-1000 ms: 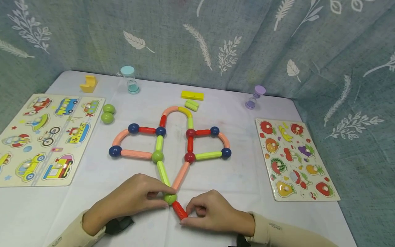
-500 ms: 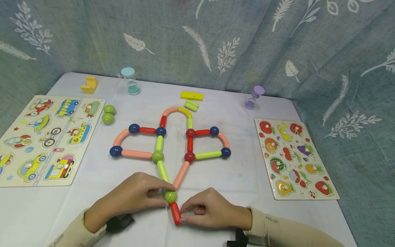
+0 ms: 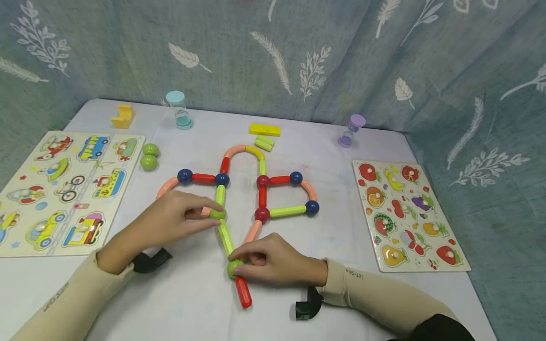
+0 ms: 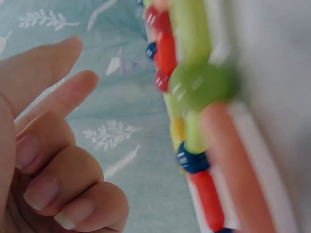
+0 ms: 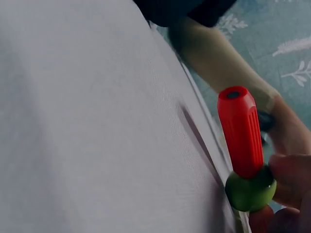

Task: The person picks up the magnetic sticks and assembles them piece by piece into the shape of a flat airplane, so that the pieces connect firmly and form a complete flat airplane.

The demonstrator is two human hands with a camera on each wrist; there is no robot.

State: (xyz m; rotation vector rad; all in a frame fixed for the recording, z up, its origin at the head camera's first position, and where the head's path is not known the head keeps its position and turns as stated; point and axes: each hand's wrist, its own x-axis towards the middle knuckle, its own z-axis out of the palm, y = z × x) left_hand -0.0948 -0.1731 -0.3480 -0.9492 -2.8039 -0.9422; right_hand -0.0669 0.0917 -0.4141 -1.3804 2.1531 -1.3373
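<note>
A flat outline of magnetic sticks and balls lies on the white table. My right hand (image 3: 273,260) pinches the lower green ball (image 3: 232,269) between thumb and index finger; the ball also shows in the right wrist view. From that ball a red stick (image 3: 243,292) points toward the near edge. My left hand (image 3: 170,218) hovers over the upper green ball (image 3: 218,214), thumb and index finger extended and parted. In the left wrist view those fingertips stand apart from the green ball (image 4: 201,87), the other fingers curled. A yellow-green stick (image 3: 226,239) joins both green balls.
A vehicle puzzle board (image 3: 81,189) lies left, a fruit puzzle board (image 3: 409,215) right. Two loose green balls (image 3: 149,162) sit beside the vehicle board. Behind the outline are short green sticks (image 3: 264,143), a yellow block (image 3: 265,130), a teal hourglass (image 3: 179,111) and a purple hourglass (image 3: 351,130).
My left hand has left the lower green ball and moved up to the upper one. My right hand has let go of the red stick, now swung straighter, and pinches the lower green ball.
</note>
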